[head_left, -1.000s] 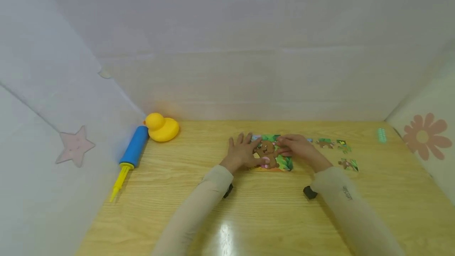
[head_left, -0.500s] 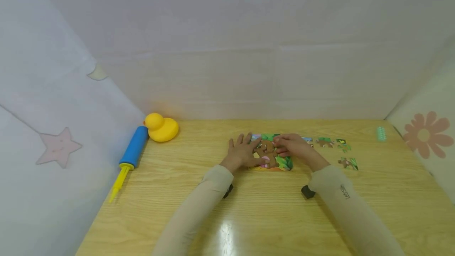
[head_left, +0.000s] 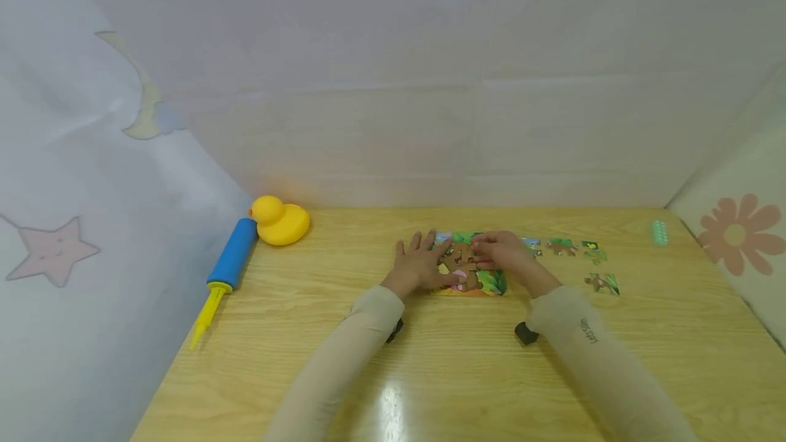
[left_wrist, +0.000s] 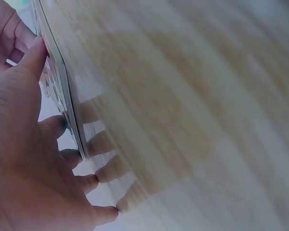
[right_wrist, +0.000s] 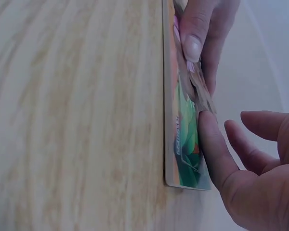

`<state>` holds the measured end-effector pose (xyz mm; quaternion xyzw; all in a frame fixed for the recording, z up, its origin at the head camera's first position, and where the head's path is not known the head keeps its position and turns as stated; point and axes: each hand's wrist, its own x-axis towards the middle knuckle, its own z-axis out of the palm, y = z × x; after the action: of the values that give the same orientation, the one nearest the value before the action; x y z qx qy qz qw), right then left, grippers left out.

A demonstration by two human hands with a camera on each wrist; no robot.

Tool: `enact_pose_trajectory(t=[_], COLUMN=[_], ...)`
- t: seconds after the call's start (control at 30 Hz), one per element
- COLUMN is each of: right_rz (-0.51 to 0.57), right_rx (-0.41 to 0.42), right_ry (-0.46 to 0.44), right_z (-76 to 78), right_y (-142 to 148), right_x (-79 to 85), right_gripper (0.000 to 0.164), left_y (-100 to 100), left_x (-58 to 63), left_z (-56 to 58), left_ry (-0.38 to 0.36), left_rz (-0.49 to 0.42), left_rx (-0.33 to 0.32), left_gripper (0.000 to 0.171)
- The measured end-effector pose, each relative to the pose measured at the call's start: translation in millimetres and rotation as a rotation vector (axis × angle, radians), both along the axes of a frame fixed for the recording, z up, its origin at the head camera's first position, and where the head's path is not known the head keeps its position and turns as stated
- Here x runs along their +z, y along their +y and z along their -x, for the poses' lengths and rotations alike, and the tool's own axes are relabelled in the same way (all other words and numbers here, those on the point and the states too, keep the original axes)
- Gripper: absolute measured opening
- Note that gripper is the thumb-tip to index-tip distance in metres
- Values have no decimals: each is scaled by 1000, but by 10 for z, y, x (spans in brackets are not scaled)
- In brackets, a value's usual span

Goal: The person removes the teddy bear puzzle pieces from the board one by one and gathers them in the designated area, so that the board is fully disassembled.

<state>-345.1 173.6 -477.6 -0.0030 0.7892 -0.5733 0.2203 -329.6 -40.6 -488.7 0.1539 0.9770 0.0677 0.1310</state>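
A bear jigsaw puzzle point(head_left: 494, 282) lies flat in its thin board on the wooden table. My left hand point(head_left: 417, 269) rests across its left side with the fingers spread; the thumb lies on the bear, and the outer fingertips touch the table in the left wrist view. At the upper right of the picture, my right hand point(head_left: 506, 254) has thumb and fingers bent over the bear. In the right wrist view its thumb meets a brown puzzle piece point(right_wrist: 202, 89) that is tilted up from the board; the far side of the grip is hidden.
Several loose puzzle pieces point(head_left: 561, 246) lie right of the board, another piece point(head_left: 602, 283) nearer me. A green studded block point(head_left: 660, 232) stands far right. At left are a yellow rubber duck point(head_left: 282, 222) and a blue hand pump point(head_left: 233, 251). White walls enclose the table.
My right hand has shifted slightly left over the bear, and the bear's upper part looks more broken up. The left hand has stayed in place. The left wall cloth has shifted.
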Motion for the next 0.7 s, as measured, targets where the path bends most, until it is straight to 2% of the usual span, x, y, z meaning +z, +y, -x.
enact_pose_trajectory(t=[0.33, 0.53, 0.7], right_rz=[-21, -20, -53], right_rx=[-15, -21, -15], right_ry=[-6, -36, -26], right_z=[13, 40, 46], right_y=[-30, -38, -59], right_x=[-1, -7, -2], right_gripper=[42, 40, 39], left_y=[-23, -28, -25], left_x=[-191, -249, -291], left_z=[168, 223, 256], left_ry=[-127, -150, -157], left_rz=[27, 59, 80], left_rx=[-17, -30, -33], left_gripper=[98, 98, 97])
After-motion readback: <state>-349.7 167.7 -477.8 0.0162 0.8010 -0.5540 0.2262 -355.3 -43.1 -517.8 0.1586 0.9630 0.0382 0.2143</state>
